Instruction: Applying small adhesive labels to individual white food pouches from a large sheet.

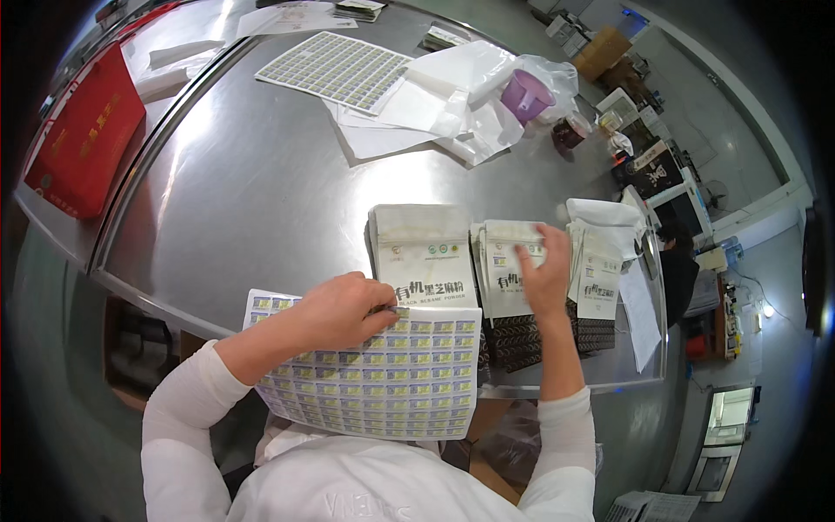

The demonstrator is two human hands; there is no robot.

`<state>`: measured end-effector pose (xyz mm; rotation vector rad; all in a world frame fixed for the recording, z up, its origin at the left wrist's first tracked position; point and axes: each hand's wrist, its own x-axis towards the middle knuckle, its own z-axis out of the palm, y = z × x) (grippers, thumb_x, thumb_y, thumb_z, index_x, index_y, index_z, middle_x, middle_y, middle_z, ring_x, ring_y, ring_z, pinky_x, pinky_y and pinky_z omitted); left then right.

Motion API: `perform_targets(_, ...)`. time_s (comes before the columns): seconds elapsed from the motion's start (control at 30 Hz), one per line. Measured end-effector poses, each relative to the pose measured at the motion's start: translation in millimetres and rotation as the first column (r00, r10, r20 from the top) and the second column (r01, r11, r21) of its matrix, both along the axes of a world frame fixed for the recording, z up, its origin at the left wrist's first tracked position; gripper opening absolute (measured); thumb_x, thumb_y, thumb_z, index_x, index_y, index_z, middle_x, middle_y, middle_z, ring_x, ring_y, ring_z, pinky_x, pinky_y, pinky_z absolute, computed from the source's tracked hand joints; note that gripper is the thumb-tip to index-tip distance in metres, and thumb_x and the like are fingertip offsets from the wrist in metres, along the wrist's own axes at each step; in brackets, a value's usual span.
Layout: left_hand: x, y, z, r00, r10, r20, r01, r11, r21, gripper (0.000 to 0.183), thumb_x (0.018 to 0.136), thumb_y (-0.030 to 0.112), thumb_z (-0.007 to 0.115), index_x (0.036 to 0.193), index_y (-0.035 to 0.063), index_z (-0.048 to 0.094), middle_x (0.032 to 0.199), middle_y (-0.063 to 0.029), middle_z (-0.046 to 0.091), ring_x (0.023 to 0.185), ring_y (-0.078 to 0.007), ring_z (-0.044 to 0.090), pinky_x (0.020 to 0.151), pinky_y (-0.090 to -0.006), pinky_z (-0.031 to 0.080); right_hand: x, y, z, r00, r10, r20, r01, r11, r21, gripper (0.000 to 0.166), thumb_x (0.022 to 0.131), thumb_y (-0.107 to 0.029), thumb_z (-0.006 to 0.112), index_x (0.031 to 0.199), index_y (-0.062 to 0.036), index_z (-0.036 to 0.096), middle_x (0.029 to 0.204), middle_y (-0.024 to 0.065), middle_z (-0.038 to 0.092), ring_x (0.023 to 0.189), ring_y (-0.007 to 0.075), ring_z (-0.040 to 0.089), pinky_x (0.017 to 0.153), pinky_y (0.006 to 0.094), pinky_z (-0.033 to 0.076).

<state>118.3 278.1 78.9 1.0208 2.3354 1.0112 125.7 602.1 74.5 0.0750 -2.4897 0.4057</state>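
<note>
My left hand (349,310) pinches the top edge of a sheet of small printed stickers (417,375), which slopes over the table's front edge towards my body. Above the sheet lies a stack of white and black paper pouches (424,261), printed as black sesame powder. To its right is a second pouch stack (512,313), whose top pouch bears a small sticker (500,261). Over that pouch's upper right side is my right hand (546,280), thumb and forefinger apart. A third pouch stack (597,287) sits further right; its top pouch also has a small sticker.
Another sticker sheet (336,68) lies across the steel table (261,176), beside crumpled white paper (450,98). Beyond are a purple plastic cup (527,94) and a dark-filled jar (572,130). A red bag (91,137) stands at left. A person (678,261) is at far right.
</note>
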Motion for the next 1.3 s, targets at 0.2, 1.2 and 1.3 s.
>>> perform_targets(0.2,1,-4,3,0.999,0.019,0.028,-0.017,0.997,-0.075,0.020,0.086,0.022,0.058,0.092,0.0048,0.064,0.087,-0.0133,0.066,0.087,-0.0300,0.061,0.074,-0.0422,0.049,32,-122,30,0.636,0.466,0.615,-0.462,0.869,-0.180,0.030,0.075,-0.022,0.073,0.095,-0.0041,0.060,0.092,0.0100,0.059,0.093,0.0302,0.056,0.077,0.0398,0.047)
perform_targets(1.2,-13,-27,-18,0.992,-0.068,-0.109,0.076,0.995,0.067,0.015,0.085,0.020,0.060,0.087,0.0055,0.064,0.125,-0.0061,0.060,0.086,-0.0261,0.059,0.076,-0.0377,0.048,-10,-119,4,0.670,0.436,0.601,-0.089,0.851,-0.518,0.015,0.084,-0.012,0.064,0.085,0.0013,0.058,0.071,0.0070,0.062,0.064,0.0138,0.057,0.060,0.0284,0.045)
perform_targets(1.3,-14,-23,-16,0.997,-0.072,-0.012,0.072,0.997,0.012,0.014,0.085,0.020,0.060,0.086,0.0056,0.063,0.131,-0.0044,0.056,0.087,-0.0264,0.058,0.077,-0.0382,0.048,-24,-119,-4,0.624,0.393,0.676,-0.105,0.899,-0.426,0.014,0.085,-0.012,0.064,0.084,0.0012,0.061,0.070,0.0049,0.064,0.064,0.0101,0.057,0.059,0.0253,0.045)
